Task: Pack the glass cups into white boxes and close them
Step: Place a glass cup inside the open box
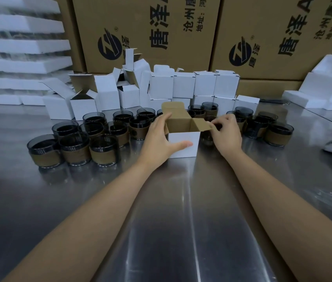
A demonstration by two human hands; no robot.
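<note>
Box in hand: a small white box [183,144] stands upright on the steel counter [181,210], top open, brown inner flaps raised; whether a cup already sits inside is hidden by the walls
Left hand: the left hand [162,139] is wrapped on the box's left side, thumb flat across the white front face, fingers over the left top edge, steadying it
Right hand: the right hand [225,131] pinches the right side flap [202,125] between thumb and fingertips, bending it outward
Lid flap: the tall lid flap [174,109] stands up at the back
Glass cups: dark glass cups [104,151] with brown sleeve bands crowd the counter to the left, behind and to the right of the box, many touching each other
How the cups will handle: my judgement is fairly heavy for their size, rigid, breakable, smooth at the rim; the brown band offers the surest grip, and lifting straight up avoids knocking the neighbours
How the box will handle: light, thin card, easily crushed or tipped; best held low by the walls while the flaps are worked
Other boxes: closed white boxes [205,84] stacked at the back, open empties [83,105] to the left
Behind: big brown cartons [140,33] and foam trays [22,45]
</note>
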